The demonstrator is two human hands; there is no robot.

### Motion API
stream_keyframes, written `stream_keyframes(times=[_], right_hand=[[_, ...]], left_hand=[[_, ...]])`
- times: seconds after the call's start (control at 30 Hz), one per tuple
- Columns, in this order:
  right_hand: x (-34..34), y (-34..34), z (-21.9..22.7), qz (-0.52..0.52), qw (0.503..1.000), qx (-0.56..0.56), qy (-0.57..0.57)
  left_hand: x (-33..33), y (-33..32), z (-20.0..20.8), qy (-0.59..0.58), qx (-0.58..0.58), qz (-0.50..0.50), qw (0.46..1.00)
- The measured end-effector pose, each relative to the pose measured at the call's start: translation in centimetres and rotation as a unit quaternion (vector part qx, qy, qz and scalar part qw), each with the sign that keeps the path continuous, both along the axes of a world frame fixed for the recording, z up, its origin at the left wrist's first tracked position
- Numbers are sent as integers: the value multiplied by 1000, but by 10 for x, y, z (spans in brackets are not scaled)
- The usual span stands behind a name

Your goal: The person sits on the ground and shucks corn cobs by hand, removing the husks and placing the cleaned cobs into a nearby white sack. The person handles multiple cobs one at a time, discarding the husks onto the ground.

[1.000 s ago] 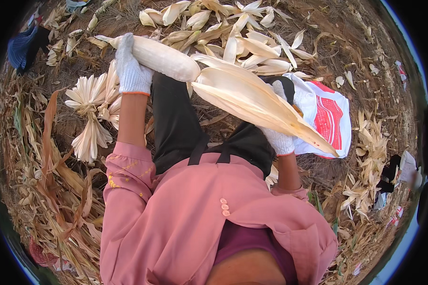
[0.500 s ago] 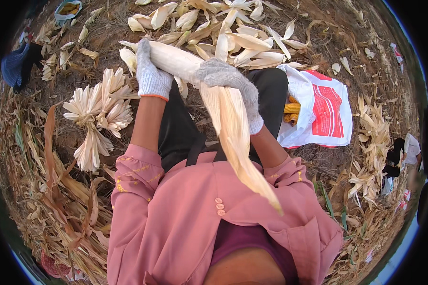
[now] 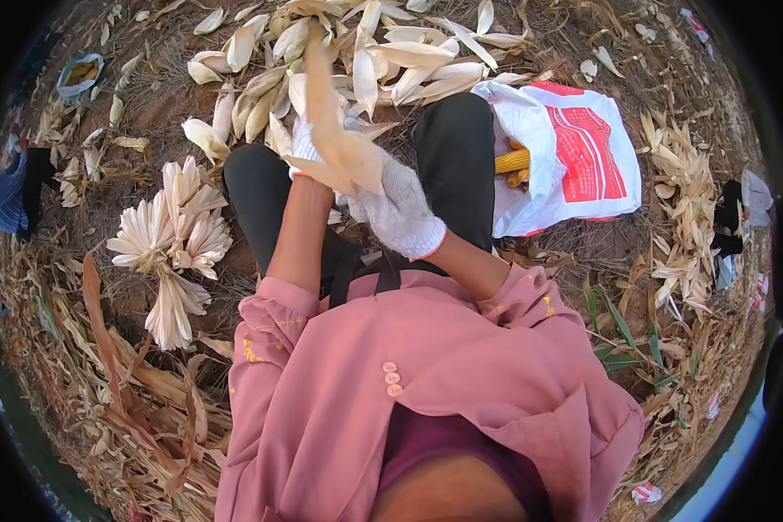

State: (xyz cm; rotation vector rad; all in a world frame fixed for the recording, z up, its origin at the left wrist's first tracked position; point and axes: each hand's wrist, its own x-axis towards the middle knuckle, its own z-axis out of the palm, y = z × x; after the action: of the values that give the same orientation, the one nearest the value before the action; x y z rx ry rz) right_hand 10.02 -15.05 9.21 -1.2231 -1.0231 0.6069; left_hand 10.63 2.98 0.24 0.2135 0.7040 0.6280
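A long, pale corn husk (image 3: 339, 139), blurred by motion, stands up between my hands with its tip toward the husk pile. My right hand (image 3: 396, 207), in a grey-white knit glove, is closed around the husk's lower part. Close against it, my left hand (image 3: 304, 148), gloved too, is partly covered by the husk. Its fingers are mostly hidden, and it seems wrapped around the ear of corn inside. Both hands are between my knees.
Loose husks (image 3: 409, 56) lie piled ahead. At the right, a white-and-red sack (image 3: 596, 161) holds yellow corn cobs (image 3: 513, 163). Bundled husks (image 3: 170, 248) rest at left, near dry stalks (image 3: 113, 383). Far left is a small bag of corn (image 3: 80, 76); people sit at both sides.
The husk that hung down toward my chest now points up and away. My hands have come closer together, and the ear that showed between them is hidden now.
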Motion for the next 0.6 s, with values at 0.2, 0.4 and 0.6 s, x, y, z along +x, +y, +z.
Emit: stream_keyframes(times=[0.2, 0.4, 0.6], right_hand=[[50, -102, 39, -238, 962, -91, 100], [96, -296, -72, -405, 803, -437, 19], [40, -350, -98, -2, 531, -836, -139]], left_hand=[[-50, 66, -21, -7, 33, -45, 998], [-74, 29, -8, -116, 188, -176, 959], [-64, -4, -8, -139, 103, -196, 965]])
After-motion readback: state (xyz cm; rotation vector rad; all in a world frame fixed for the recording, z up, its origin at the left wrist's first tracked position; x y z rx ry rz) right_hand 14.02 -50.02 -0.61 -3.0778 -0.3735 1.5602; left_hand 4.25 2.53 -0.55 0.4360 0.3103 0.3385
